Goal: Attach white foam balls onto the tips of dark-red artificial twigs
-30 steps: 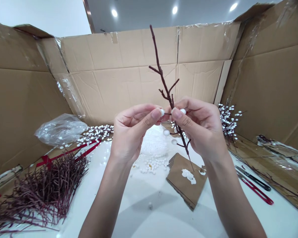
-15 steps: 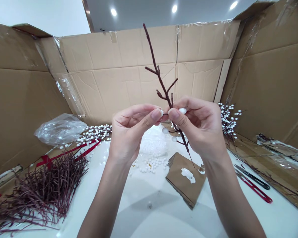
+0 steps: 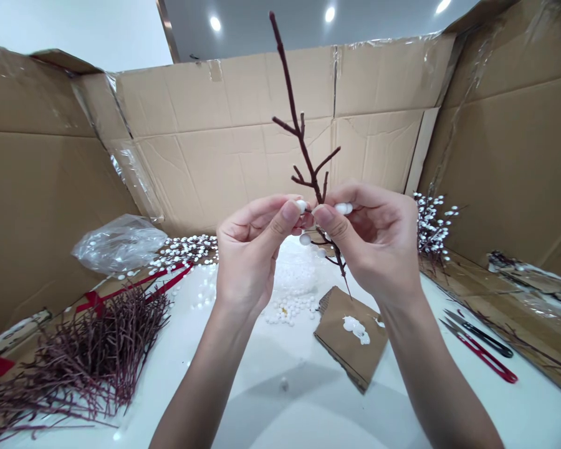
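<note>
Holding: from where I stand, both of the person's bare hands meet in mid-air, up over a white tabletop [image 3: 280, 408], with a thin, dark red artificial branch [image 3: 288, 87] rising upright between them at centre frame.

Left hand: the left hand [image 3: 247, 265] is nearly closed into a pinch, thumb and fingertips pressed around a small white foam ball [image 3: 302, 205] at the end of a short side twig.

Right hand: the right hand [image 3: 376, 246] is also curled into a pinch, seemingly gripping the branch near that side twig, with an oval white foam bead [image 3: 343, 208] at its fingertips. Its exact hold is partly hidden.

Handling: I'd judge the branch light and fairly stiff, though its thin side twigs may bend or snap. The lower stem looks the safest place to take hold. The foam looks light, soft and easily dented, so fingertips suit it best.

Nearby: a cardboard scrap [image 3: 350, 337] carrying a white glue blob [image 3: 355, 329] lies just below the hands, beside a heap of tiny white foam balls [image 3: 292, 305].

Around: a pile of bare dark red twigs [image 3: 103, 355] sits lower left, a clear plastic bag [image 3: 119, 245] farther back, white-beaded branches [image 3: 434, 227] at right, and red-handled scissors [image 3: 484, 355] lower right.
</note>
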The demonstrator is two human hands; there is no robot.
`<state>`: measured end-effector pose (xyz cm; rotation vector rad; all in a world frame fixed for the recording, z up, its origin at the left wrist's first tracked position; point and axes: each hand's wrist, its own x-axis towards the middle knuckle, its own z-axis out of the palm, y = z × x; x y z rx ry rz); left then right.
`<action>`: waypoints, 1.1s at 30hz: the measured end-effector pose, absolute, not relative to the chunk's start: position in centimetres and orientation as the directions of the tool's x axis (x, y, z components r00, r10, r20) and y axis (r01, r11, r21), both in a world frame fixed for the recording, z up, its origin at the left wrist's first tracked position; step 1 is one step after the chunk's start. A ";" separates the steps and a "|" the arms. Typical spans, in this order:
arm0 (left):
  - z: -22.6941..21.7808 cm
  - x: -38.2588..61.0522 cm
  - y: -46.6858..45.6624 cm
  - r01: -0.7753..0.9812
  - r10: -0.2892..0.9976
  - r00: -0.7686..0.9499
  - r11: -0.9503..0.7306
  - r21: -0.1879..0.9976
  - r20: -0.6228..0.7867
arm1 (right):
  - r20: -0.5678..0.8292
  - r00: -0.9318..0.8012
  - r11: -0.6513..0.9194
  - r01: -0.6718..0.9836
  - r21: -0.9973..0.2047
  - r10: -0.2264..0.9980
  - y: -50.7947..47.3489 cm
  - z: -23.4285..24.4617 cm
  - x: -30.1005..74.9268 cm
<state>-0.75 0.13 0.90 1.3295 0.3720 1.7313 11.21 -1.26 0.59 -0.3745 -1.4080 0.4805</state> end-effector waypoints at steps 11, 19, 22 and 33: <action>0.8 -0.6 0.0 -0.437 0.750 -0.036 -0.606 0.665 0.660 | 0.833 0.119 0.841 -0.092 -0.533 0.541 -1.2 0.5 11.1; 0.4 -0.6 0.4 -0.418 0.685 -0.018 -0.667 0.617 0.728 | 0.841 0.131 0.851 -0.115 -0.512 0.524 -0.8 0.4 11.1; 0.2 -0.6 0.4 -0.368 0.670 -0.032 -0.698 0.614 0.742 | 0.838 0.129 0.846 -0.152 -0.511 0.529 -0.6 0.4 11.2; 0.1 -0.4 0.6 -0.352 0.647 -0.059 -0.726 0.591 0.760 | 0.826 0.102 0.829 -0.154 -0.537 0.554 -0.4 0.4 11.5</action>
